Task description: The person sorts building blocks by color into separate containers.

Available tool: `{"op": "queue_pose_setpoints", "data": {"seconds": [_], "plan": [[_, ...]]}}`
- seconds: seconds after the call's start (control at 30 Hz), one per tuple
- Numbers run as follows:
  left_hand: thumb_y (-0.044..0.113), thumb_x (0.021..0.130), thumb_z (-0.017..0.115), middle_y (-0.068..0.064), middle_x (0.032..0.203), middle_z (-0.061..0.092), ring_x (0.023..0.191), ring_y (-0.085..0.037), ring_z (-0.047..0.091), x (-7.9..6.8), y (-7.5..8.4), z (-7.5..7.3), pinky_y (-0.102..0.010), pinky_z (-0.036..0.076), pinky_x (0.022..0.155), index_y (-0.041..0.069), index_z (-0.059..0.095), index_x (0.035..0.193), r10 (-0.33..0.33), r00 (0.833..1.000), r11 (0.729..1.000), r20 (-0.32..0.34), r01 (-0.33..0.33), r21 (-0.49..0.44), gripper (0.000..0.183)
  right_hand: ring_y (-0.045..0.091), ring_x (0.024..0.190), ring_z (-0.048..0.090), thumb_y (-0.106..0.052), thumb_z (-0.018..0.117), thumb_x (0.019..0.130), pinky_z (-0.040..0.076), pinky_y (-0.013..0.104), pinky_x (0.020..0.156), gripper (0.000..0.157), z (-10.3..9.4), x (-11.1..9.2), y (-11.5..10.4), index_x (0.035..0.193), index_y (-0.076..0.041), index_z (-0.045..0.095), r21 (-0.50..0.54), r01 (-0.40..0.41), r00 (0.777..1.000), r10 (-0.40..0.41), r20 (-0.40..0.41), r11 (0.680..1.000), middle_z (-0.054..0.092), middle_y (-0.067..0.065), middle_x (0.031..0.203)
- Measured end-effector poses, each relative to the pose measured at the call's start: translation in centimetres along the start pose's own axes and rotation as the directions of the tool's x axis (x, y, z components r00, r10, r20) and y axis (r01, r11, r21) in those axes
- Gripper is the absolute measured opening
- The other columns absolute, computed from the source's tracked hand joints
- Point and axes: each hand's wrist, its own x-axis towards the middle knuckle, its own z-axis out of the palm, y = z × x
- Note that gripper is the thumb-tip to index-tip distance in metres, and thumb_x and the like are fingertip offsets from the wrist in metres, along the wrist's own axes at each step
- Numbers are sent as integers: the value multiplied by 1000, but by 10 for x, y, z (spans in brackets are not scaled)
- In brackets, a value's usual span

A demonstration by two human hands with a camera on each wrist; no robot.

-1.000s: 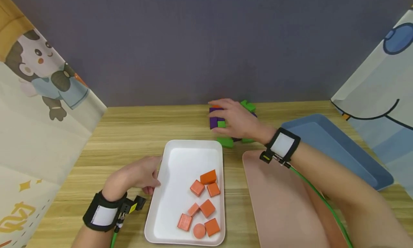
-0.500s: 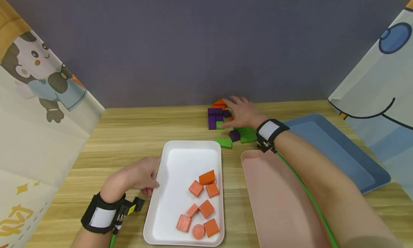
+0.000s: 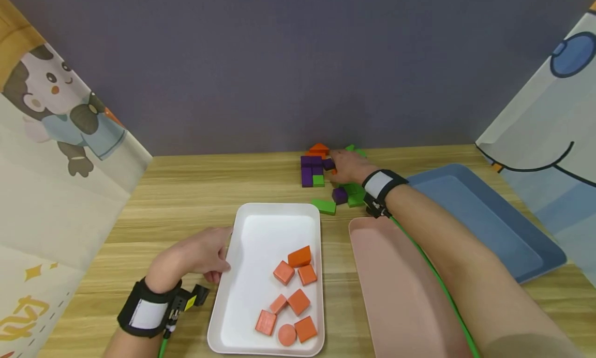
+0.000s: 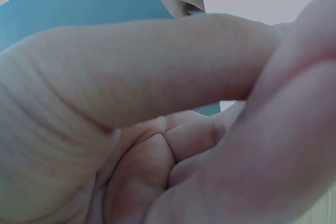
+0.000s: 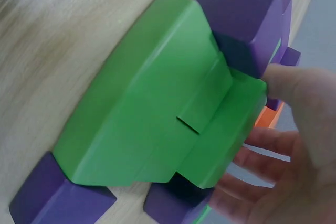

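My left hand (image 3: 200, 257) grips the left rim of a white tray (image 3: 261, 209), thumb curled towards the fingers. Orange blocks (image 3: 298, 301), among them cubes and a round piece, lie in the tray. My right hand (image 3: 350, 166) reaches down among loose blocks at the back of the table. Its thumb lies beside a purple block (image 5: 239, 14) and green blocks (image 5: 136, 93) in the right wrist view. The fingers go behind the green ones, their tips hidden. An orange block (image 5: 269, 116) shows in the gap between thumb and fingers. More orange blocks (image 3: 318, 148) sit left of this hand.
A pink tray (image 3: 400, 275) lies right of the white one, partly under my right forearm. Beyond it, a blue tray (image 3: 484, 208) stands at an angle. A dark wall (image 3: 298, 68) closes off the back. A single green block (image 3: 323, 207) lies behind the white tray.
My right hand has drawn slightly back to the right and lowered among the blocks, uncovering the purple and orange ones on the left. The left hand and white tray have stayed put.
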Motion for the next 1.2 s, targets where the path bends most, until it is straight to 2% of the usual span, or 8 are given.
{"op": "queue_pose_setpoints", "data": {"seconds": [0.17, 0.4, 0.57, 0.67, 0.83, 1.03, 1.1, 1.2], "plan": [[-4, 81, 67, -10, 61, 60, 48, -20, 60, 0, 1, -1, -35, 54, 48, 6, 47, 122, 7, 1000, 1000, 0, -7, 1, 47, 36, 123, 49, -28, 59, 89, 42, 47, 103, 48, 0, 0, 2, 127, 1, 55, -47, 12, 999, -11, 31, 999, 53, 21, 134], [-4, 81, 67, -10, 59, 60, 47, -20, 60, 1, 2, -1, -35, 54, 48, 6, 48, 119, 8, 1000, 1000, -2, -8, 14, 44, 27, 94, 56, -20, 62, 86, 47, 40, 80, 22, 0, -1, 2, 100, -4, 61, -66, 37, 999, -36, 16, 997, 62, 12, 97], [-4, 81, 68, -10, 59, 60, 47, -20, 60, 1, 2, 0, -34, 53, 47, 5, 48, 122, 6, 1000, 1000, -4, -6, 20, 47, 24, 80, 55, -21, 67, 86, 45, 37, 70, 18, 1, -3, 2, 91, -5, 61, -48, 67, 997, -68, -20, 997, 60, 9, 84], [-5, 80, 68, -9, 59, 60, 46, -19, 60, 1, 2, 0, -34, 53, 46, 4, 48, 119, 9, 1000, 1000, -8, -9, 25, 45, 24, 81, 57, -21, 67, 88, 48, 37, 71, 19, 1, -3, 1, 92, -4, 61, -55, 82, 995, -84, -46, 995, 61, 10, 86], [-4, 80, 69, -9, 58, 60, 46, -19, 60, 1, 2, 1, -33, 53, 46, 4, 49, 117, 6, 1000, 999, -9, -5, 32, 43, 27, 88, 61, -21, 66, 90, 51, 40, 78, 25, -6, -6, -1, 104, -2, 60, -43, 107, 988, -112, -111, 993, 64, 14, 97], [-5, 79, 69, -9, 59, 60, 46, -19, 60, 0, 3, 1, -33, 53, 46, 4, 48, 118, 11, 1000, 999, -11, -10, 34, 45, 27, 91, 60, -25, 66, 89, 52, 39, 81, 29, -25, -22, -20, 109, -4, 63, -56, 199, 958, -206, -199, 978, 64, 12, 99], [-5, 79, 69, -9, 59, 60, 46, -19, 60, 0, 2, 1, -33, 53, 46, 4, 49, 118, 14, 1000, 999, -11, -14, 34, 45, 26, 93, 59, -26, 67, 89, 51, 38, 82, 30, -28, -29, -31, 110, -5, 63, -53, 256, 935, -261, -238, 965, 64, 11, 102], [-5, 80, 69, -9, 59, 60, 46, -19, 59, 0, 2, 1, -33, 53, 46, 4, 49, 118, 13, 1000, 999, -12, -13, 32, 45, 22, 93, 59, -26, 67, 88, 52, 34, 82, 30, -32, -39, -52, 111, -7, 63, -73, 356, 885, -361, -294, 932, 63, 9, 103]]}}
